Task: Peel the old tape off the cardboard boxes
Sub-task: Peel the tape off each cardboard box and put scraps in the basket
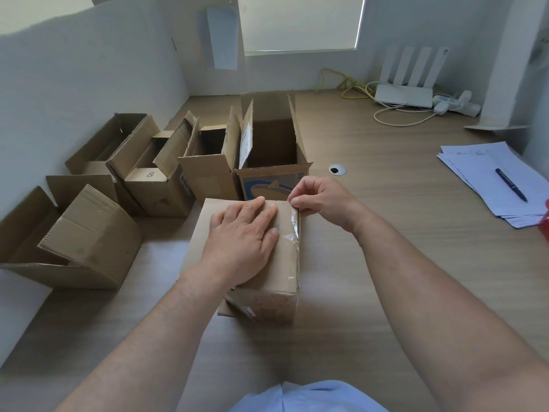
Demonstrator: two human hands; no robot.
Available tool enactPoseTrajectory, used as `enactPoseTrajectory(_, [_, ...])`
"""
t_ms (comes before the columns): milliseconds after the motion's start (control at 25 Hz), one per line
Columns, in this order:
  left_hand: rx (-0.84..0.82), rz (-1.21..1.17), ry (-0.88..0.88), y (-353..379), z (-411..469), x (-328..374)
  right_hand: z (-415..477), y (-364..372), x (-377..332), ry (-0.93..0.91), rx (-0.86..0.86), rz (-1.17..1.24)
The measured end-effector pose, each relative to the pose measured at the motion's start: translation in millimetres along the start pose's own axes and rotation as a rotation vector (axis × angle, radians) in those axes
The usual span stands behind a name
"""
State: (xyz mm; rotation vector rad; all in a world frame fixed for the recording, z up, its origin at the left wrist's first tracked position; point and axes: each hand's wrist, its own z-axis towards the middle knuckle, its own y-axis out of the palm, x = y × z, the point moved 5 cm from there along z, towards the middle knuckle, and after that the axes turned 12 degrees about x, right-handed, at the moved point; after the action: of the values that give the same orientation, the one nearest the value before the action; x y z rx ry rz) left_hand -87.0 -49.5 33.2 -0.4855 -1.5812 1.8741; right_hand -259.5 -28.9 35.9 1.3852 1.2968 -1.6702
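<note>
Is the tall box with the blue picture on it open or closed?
Open. The tall box has its top flaps standing up, and you can see down into its dark inside.

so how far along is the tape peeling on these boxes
Possibly done: the open boxes at left show no obvious tape, though small strips would be hard to see. In hand: the left hand presses flat on the closed box while the right hand pinches the clear tape at its far right corner. Left: that strip along the right edge looks mostly stuck.
</note>
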Motion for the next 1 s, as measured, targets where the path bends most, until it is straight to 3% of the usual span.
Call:
enactPoseTrajectory(200, [0.041,-0.004,0.011,0,-1,2,2,3,-2,-0.076,0.066,-0.23])
enactPoseTrajectory(440, [0.05,0.007,0.01,1,-1,3,-13,7,-7,-0.407,0.277,-0.611])
enactPoseTrajectory(520, [0.048,0.002,0.008,2,-1,2,-18,0,-7,-0.449,0.39,-0.627])
enactPoseTrajectory(640, [0.047,0.002,0.013,3,1,3,-17,-16,-10,-0.382,0.458,-0.42])
enactPoseTrajectory(760, [0.045,0.006,0.01,2,2,3,-10,-8,-8,-0.279,0.241,-0.575])
enactPoseTrajectory(1000, [0.067,0.035,-0.01,4,-6,8,4,-1,-16,0.082,0.134,-0.541])
